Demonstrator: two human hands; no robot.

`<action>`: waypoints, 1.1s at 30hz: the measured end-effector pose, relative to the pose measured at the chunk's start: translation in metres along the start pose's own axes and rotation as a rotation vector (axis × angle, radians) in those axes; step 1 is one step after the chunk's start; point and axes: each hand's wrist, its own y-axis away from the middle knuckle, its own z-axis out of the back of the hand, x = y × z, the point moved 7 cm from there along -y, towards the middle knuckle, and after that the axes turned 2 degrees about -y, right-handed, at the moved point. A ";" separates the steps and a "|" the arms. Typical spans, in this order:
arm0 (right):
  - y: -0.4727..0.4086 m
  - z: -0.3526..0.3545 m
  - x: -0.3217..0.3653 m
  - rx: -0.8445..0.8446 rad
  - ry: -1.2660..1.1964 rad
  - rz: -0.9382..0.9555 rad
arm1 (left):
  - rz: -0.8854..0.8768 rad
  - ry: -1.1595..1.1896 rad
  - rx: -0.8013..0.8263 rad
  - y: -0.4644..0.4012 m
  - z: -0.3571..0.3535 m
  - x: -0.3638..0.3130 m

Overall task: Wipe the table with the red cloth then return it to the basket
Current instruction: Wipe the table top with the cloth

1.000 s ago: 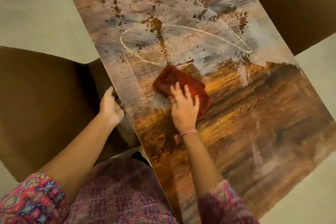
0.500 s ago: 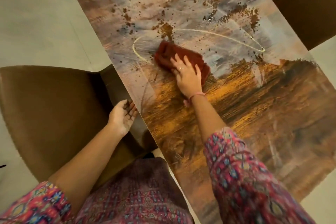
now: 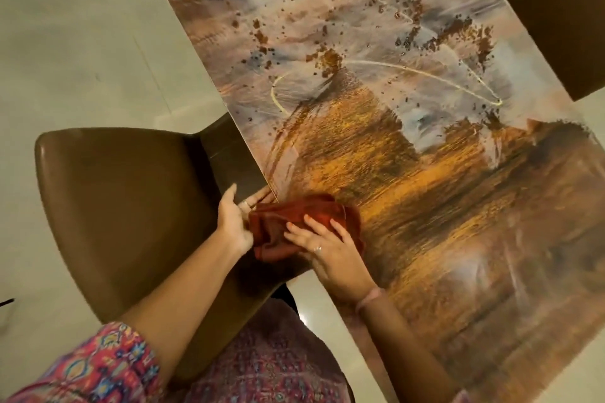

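I see the red cloth [image 3: 304, 222] bunched at the near left edge of the surface [image 3: 442, 173], part of it hanging off the edge over the brown chair [image 3: 124, 199] that stands just beside. My right hand [image 3: 330, 252] lies flat on top of the cloth, its fingers [image 3: 314, 222] spread and nearly straight, pressing the fabric down rather than gripping it; a ring shows on one finger and a pink band [image 3: 370, 298] sits at the wrist. My left hand [image 3: 235, 219] is cupped, palm up, at the surface's edge, touching the overhanging side of the cloth; its thumb points up and its fingers [image 3: 258, 198] reach under and beside the fabric, but I cannot tell whether they close on it. The surface carries a printed pattern of orange, brown and grey, and scattered brown crumbs [image 3: 330, 59] lie across its far half, well apart from the cloth. A second dark chair [image 3: 563, 20] stands at the far right edge. Patterned sleeves [image 3: 108, 366] cover my upper arms, and the pale floor [image 3: 82, 52] shows around the furniture. No basket or other container shows in this view.
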 end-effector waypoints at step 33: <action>-0.208 0.135 -0.117 -0.396 -0.049 -0.585 | 0.048 -0.338 0.071 -0.001 -0.004 -0.022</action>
